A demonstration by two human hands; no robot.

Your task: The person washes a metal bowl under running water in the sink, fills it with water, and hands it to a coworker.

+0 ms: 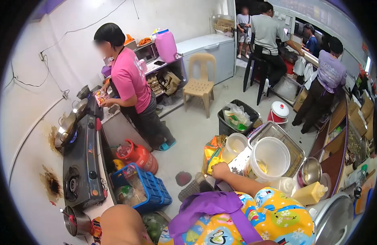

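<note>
My right hand point(220, 170) reaches across my front, its fingers curled in, beside a yellow and orange plastic bag point(213, 152). What it holds, if anything, is hidden. Close to it stand a small translucent tub point(235, 147) and a large white bucket point(271, 157) with some pale yellow pieces inside. My left arm shows at the bottom left, near a metal pot point(77, 220) and a patterned red cloth point(96, 229); the hand itself is out of sight.
Left, a gas stove point(84, 163) carries pans, one over a blue flame. Below are a red gas cylinder point(140, 157) and blue crate point(144, 188). A person in pink point(133, 77) holds a packet by the stove. A chair point(200, 79) and black bin point(237, 118) stand on the floor.
</note>
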